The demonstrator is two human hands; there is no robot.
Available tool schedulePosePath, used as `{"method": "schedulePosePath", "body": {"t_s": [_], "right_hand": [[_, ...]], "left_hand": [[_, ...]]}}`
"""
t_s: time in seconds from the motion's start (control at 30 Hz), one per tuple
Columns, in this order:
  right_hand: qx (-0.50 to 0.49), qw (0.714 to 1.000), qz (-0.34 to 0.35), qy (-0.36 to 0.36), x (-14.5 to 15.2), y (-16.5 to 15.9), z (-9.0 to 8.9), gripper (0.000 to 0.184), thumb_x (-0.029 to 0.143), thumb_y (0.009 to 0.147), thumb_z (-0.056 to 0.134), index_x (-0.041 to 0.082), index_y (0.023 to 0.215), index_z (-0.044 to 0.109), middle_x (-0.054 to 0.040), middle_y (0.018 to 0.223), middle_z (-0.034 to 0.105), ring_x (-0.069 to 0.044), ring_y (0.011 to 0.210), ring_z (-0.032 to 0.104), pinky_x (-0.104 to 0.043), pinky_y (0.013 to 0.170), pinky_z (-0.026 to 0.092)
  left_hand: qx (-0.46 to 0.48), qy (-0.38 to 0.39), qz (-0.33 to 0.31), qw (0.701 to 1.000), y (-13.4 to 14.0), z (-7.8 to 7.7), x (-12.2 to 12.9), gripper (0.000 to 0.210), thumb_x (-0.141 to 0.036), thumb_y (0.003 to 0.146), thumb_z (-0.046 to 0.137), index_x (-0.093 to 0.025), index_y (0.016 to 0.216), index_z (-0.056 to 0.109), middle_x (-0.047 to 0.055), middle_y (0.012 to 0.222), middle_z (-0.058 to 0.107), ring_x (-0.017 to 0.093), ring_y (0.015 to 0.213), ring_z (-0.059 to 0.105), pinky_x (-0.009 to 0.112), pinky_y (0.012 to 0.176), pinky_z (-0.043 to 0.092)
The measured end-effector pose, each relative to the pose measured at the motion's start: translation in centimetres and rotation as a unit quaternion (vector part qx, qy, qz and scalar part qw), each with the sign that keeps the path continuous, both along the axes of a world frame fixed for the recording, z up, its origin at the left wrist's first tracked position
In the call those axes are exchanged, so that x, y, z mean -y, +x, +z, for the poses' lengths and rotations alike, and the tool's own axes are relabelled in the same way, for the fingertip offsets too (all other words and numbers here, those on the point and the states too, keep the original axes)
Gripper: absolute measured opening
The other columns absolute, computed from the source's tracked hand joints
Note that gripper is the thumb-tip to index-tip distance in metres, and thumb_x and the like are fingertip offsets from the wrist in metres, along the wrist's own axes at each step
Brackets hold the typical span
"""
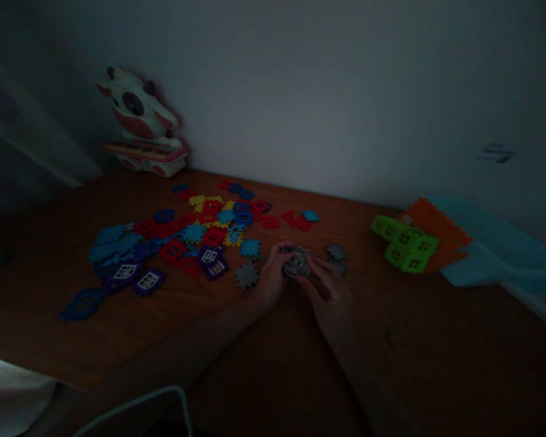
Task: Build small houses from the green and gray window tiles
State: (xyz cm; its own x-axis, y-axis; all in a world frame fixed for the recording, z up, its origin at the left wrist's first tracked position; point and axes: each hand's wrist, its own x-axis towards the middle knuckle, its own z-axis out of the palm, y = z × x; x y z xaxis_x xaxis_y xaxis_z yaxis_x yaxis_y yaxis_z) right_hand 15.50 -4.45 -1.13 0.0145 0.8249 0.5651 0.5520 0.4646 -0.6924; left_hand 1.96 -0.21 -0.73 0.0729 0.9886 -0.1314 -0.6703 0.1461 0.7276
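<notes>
Between my two hands is a grey block joined from notched building tiles, some with window grids. My left hand is closed on its left side, the thumb and fingers along its edge. My right hand grips the right side with the fingertips. Its underside and some of the fingers are hidden. Loose grey tiles lie close by: one tile left of my left hand, and a couple of others just beyond my right hand.
Many red, blue, yellow and purple tiles spread over the wooden table on the left. A cow-shaped toy keyboard stands at the back left. At right, a joined green tile piece rests by an orange plate and turquoise bag.
</notes>
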Motion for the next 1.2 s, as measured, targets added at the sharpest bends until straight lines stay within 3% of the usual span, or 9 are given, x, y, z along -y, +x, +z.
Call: {"method": "schedulePosePath", "body": {"t_s": [0.17,0.37,0.7,0.93,1.2], "right_hand": [[0.005,1.0,-0.01,0.018,-0.4,0.4,-0.4,0.041,0.039,0.09,0.07,0.031,0.13,0.067,-0.0093,0.122,0.068,-0.025,0.111,0.067,-0.048,0.097,0.057],[-0.022,1.0,0.003,0.007,-0.7,0.6,-0.4,0.038,0.042,0.09,0.07,0.034,0.127,0.069,-0.008,0.118,0.068,-0.024,0.108,0.067,-0.047,0.095,0.056],[-0.094,0.995,-0.004,-0.035,-0.8,1.3,-0.4,0.039,0.044,0.08,0.08,0.034,0.117,0.073,-0.0059,0.109,0.066,-0.024,0.1,0.065,-0.045,0.089,0.056],[-0.061,0.998,0.032,-0.015,-0.8,1.2,-0.1,0.042,0.041,0.079,0.081,0.033,0.119,0.07,-0.0062,0.108,0.065,-0.024,0.099,0.065,-0.044,0.084,0.058],[-0.054,0.997,0.045,-0.035,-0.6,1.3,0.0,0.046,0.043,0.08,0.08,0.034,0.123,0.067,-0.0077,0.115,0.062,-0.026,0.105,0.064,-0.046,0.085,0.059]], "left_hand": [[0.003,0.006,-0.003,1.0,0.0,-0.4,-0.1,0.025,-0.023,0.078,0.061,-0.019,0.102,0.061,0.002,0.096,0.064,0.017,0.087,0.061,0.028,0.078,0.048],[0.024,-0.006,-0.017,1.0,0.1,0.2,0.0,0.026,-0.025,0.076,0.067,-0.019,0.1,0.059,0.002,0.095,0.063,0.016,0.09,0.06,0.028,0.082,0.047],[-0.059,0.076,-0.072,0.993,-0.1,-0.5,0.5,0.033,-0.054,0.087,0.065,-0.023,0.094,0.057,0.002,0.097,0.062,0.017,0.091,0.06,0.028,0.08,0.047],[-0.117,0.078,-0.081,0.987,-0.3,0.3,0.9,0.045,-0.041,0.073,0.083,-0.022,0.089,0.045,-0.001,0.093,0.065,0.013,0.082,0.061,0.026,0.074,0.045],[-0.12,0.078,-0.074,0.987,-0.4,0.8,1.2,0.047,-0.029,0.069,0.085,-0.023,0.086,0.041,-0.002,0.089,0.065,0.013,0.08,0.062,0.026,0.071,0.047]]}}
